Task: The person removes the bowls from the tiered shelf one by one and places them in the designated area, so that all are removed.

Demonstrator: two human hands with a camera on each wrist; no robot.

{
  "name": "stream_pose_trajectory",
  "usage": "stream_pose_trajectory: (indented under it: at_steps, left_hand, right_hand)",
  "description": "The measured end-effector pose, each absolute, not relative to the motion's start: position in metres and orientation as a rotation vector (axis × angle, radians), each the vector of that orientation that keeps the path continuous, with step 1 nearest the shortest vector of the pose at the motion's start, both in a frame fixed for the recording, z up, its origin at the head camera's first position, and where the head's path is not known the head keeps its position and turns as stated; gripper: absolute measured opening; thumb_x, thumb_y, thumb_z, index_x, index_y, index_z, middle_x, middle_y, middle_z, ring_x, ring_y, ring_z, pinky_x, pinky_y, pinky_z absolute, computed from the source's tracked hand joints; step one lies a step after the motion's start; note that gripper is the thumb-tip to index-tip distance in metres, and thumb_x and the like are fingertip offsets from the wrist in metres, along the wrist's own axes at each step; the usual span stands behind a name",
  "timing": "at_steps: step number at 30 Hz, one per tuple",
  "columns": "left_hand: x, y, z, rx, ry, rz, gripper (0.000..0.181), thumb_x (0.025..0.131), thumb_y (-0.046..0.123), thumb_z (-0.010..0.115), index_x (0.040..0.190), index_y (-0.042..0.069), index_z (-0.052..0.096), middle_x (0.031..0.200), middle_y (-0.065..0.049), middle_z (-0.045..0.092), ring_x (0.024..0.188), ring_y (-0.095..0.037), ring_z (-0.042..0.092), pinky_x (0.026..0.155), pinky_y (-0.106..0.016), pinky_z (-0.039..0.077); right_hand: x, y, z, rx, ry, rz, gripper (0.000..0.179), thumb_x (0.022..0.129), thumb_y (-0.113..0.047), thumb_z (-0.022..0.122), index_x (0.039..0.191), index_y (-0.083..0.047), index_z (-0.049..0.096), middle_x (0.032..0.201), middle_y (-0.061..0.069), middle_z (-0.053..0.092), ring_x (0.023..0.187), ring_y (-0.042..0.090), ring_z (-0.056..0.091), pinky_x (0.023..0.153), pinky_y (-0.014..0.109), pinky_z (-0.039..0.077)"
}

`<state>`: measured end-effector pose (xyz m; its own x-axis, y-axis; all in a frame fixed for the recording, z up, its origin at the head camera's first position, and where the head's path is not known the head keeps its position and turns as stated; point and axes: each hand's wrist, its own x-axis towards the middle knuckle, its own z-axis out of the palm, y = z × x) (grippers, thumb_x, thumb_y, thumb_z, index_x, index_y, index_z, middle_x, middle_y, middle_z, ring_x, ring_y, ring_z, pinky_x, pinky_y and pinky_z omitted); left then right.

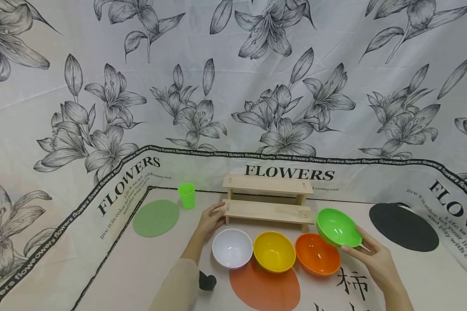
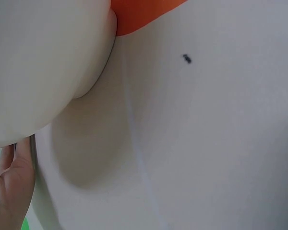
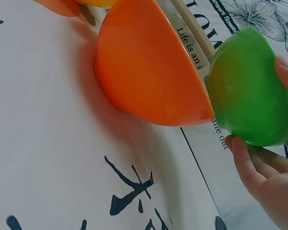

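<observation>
My right hand (image 1: pixel 377 257) grips a green bowl (image 1: pixel 337 226) by its right side, thumb and fingers at the rim. The bowl is tilted and raised, overlapping the back of an orange bowl (image 1: pixel 318 257). In the right wrist view, the fingers (image 3: pixel 249 165) support the green bowl (image 3: pixel 254 91) from its underside. At the left end of a two-step wooden shelf (image 1: pixel 268 211), my left hand (image 1: pixel 210 220) holds the lower board. A white bowl (image 1: pixel 232 250) and a yellow bowl (image 1: pixel 274 255) stand in a row with the orange one before the shelf. The white bowl hides much of the left hand in its wrist view.
A green cup (image 1: pixel 187 196) stands back left beside a printed green oval (image 1: pixel 156 218). A dark oval (image 1: pixel 404 227) lies at the right, an orange patch (image 1: pixel 264 287) in front. Flower-patterned cloth (image 1: pixel 202 142) hangs behind the shelf.
</observation>
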<state>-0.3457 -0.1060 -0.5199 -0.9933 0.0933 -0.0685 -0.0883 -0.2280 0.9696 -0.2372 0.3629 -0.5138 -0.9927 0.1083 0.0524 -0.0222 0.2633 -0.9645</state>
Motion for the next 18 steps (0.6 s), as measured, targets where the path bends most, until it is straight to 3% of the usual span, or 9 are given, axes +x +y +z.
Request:
stream_pose_trajectory:
  at_steps: [7,14,18]
  left_hand:
    - [-0.346,-0.107,-0.519,0.009,1.891,2.359,0.043,0.095,0.012,0.057,0.135,0.002,0.047,0.136,-0.029,0.044,0.124,-0.038,0.047,0.099,-0.042,0.046]
    - [-0.346,-0.106,-0.519,0.009,1.890,2.360,0.043,0.095,0.012,0.057,0.135,0.001,0.048,0.136,-0.029,0.044,0.124,-0.038,0.047,0.099,-0.043,0.046]
    - [-0.346,-0.106,-0.520,0.007,1.890,2.361,0.043,0.095,0.012,0.057,0.135,0.002,0.048,0.137,-0.029,0.043,0.124,-0.038,0.047,0.099,-0.043,0.046]
  right_hand:
    - [-0.230,0.367,-0.513,-0.146,-2.409,1.793,0.088,0.082,-0.022,0.075,0.150,-0.025,0.020,0.154,0.015,0.017,0.094,-0.018,0.049,0.078,0.000,0.043]
    - [-0.212,0.354,-0.485,-0.265,-2.447,1.851,0.089,0.083,-0.021,0.074,0.150,-0.027,0.015,0.155,0.006,0.013,0.091,-0.020,0.048,0.082,0.001,0.043]
    - [-0.203,0.346,-0.473,-0.292,-2.481,1.764,0.090,0.085,-0.022,0.072,0.151,-0.012,0.011,0.154,0.019,0.012,0.087,-0.023,0.043,0.075,-0.002,0.043]
